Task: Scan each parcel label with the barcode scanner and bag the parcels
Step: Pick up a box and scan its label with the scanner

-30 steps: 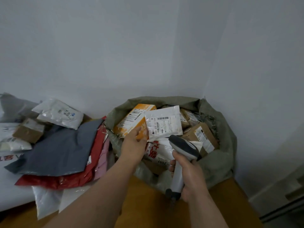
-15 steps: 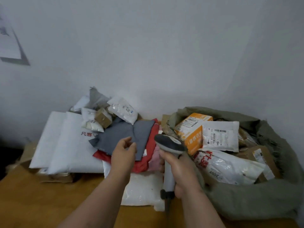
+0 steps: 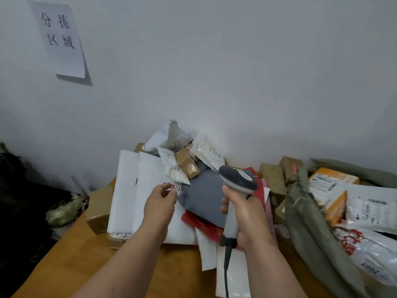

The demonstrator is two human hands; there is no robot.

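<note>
Gripping barcode scanner [image 3: 235, 186], right hand [image 3: 249, 218]; left hand [image 3: 160, 203] loose, empty, above grey parcel [image 3: 204, 196] edge.

Wooden table [image 3: 90, 261], orange-brown top, set against white wall. Centre: heap of parcels, two big white mailers [image 3: 139, 203] lying flat at its base. At 9 o'clock of the heap, brown box [image 3: 100, 209] on the wood. At 3 o'clock, olive sack [image 3: 311, 229] slumped on the tabletop, mouth open, parcels inside.

left grip [image 3: 160, 202] hovers loosely curled and empty, right grip [image 3: 247, 214] wrapped around a handle.
</note>
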